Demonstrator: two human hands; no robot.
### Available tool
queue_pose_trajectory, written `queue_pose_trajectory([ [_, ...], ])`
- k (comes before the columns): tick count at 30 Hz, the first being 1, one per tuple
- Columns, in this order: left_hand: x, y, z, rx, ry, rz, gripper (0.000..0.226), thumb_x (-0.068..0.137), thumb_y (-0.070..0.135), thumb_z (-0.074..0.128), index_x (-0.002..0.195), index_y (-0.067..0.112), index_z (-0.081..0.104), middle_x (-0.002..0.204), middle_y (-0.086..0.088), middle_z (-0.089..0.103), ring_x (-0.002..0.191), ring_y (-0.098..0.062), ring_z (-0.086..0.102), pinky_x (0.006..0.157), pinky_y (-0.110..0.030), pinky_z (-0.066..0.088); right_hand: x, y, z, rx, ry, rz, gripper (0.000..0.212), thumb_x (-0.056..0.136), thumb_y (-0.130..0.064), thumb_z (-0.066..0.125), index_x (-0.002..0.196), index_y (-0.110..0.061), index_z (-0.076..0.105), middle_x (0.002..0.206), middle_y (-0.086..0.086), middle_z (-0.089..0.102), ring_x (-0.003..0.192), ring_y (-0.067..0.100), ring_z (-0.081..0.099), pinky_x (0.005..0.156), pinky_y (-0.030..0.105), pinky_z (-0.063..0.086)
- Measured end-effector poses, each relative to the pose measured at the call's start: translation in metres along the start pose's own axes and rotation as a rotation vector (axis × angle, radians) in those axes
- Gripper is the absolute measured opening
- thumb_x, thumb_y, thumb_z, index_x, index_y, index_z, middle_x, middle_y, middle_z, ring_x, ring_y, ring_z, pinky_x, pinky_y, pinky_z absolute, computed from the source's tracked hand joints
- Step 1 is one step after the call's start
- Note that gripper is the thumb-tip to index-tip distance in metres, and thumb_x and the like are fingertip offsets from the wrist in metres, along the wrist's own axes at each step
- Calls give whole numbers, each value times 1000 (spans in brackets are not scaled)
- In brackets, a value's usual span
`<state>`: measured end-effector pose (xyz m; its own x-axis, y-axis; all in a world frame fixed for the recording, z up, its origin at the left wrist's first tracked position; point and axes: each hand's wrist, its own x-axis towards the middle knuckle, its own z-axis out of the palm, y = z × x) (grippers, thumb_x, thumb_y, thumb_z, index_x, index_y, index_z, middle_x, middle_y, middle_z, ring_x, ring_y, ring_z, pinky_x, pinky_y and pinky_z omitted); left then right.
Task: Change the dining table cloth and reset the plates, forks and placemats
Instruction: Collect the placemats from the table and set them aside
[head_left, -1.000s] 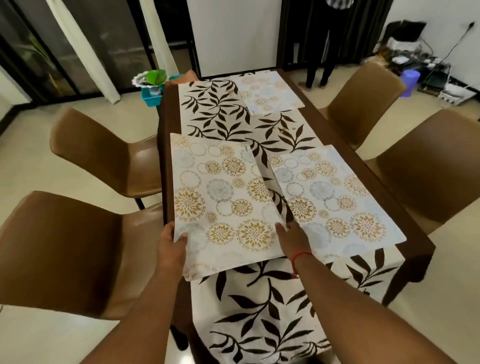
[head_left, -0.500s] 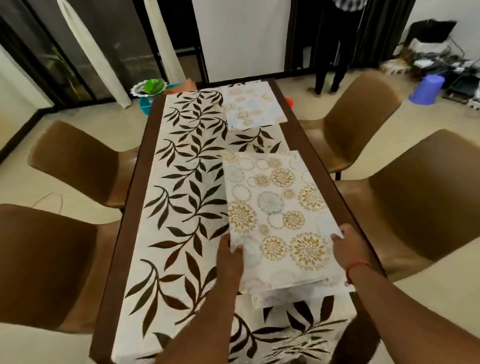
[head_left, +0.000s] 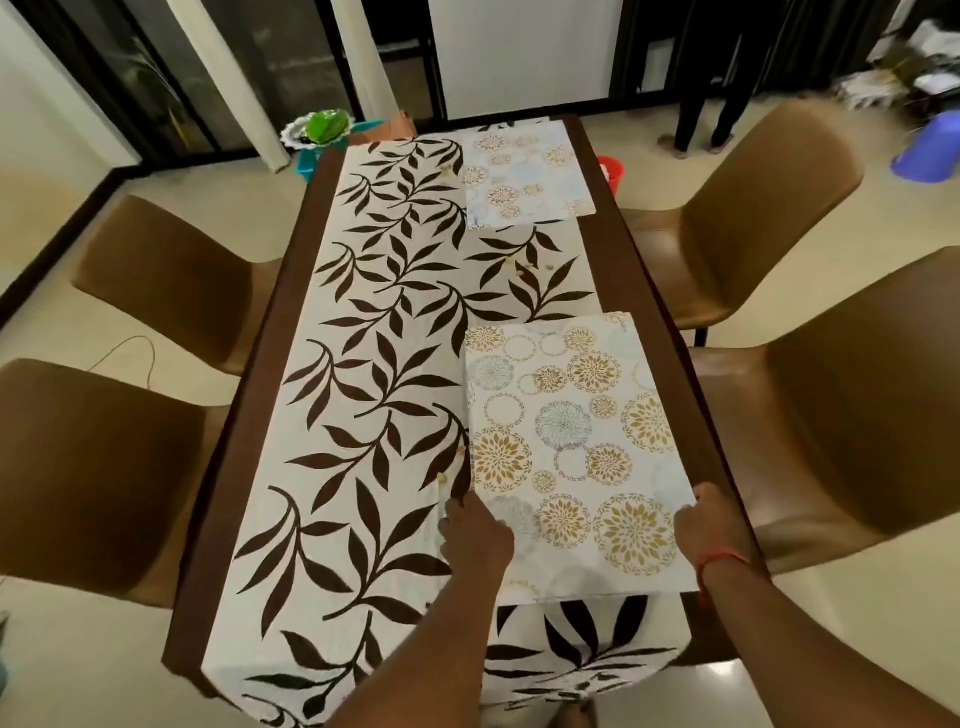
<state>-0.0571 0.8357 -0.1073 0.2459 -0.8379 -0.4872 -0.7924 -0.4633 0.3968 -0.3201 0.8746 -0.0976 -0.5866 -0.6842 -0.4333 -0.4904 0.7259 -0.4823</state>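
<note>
Starting on the left, two brown chairs (head_left: 98, 467) sit pulled back from the dark wooden table (head_left: 244, 415), and beyond the far one there's a green thing in a white frilly dish (head_left: 319, 130) on the floor, can't really tell what it is. The table cloth (head_left: 363, 389), white with big dark leaf sprigs, runs the length of the table and hangs over the near end, with bare wood showing down both long sides. The left hand (head_left: 475, 535) is down on the near left corner of the placemats (head_left: 576, 447), a flowery gold and blue stack lying on the right half of the cloth; fingers look curled at the edge, but whether they actually grip it, can't tell. The right hand (head_left: 709, 525), red thread on its wrist, holds the stack's near right edge with fingers tucked under. Another placemat (head_left: 524, 176) lies at the far right corner of the cloth. Two more brown chairs (head_left: 831, 395) stand along the right, plus a purple stool (head_left: 930, 150) way off on the floor.
</note>
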Motion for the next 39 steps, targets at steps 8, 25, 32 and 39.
queue_pose_trajectory([
  [8,11,8,-5,-128,10,-133,41,99,29,50,136,10,46,137,-15,48,125,-32,48,103,-39,40,1,-5,2,12,6,59,31,93,-14,50,121,-2,50,121,22,57,100,37,56,81,39,46],
  [25,-5,27,-22,-517,84,218,28,99,2,44,122,11,58,120,-7,63,108,-23,57,90,-29,42,-29,4,-12,352,141,-18,14,99,-10,46,99,-22,53,97,2,62,85,25,60,73,35,48],
  [32,-17,51,-21,-511,-24,360,27,102,9,44,126,14,56,117,-1,60,106,-20,55,83,-28,38,-71,31,-31,475,408,53,21,97,-9,51,115,-17,59,112,8,65,92,28,57,78,33,42],
  [39,-77,81,19,-473,-159,533,30,102,8,47,131,12,55,117,-1,59,118,-28,56,92,-31,42,-128,107,-63,544,609,168,18,96,-8,51,108,-17,61,108,8,68,97,31,62,84,42,51],
])
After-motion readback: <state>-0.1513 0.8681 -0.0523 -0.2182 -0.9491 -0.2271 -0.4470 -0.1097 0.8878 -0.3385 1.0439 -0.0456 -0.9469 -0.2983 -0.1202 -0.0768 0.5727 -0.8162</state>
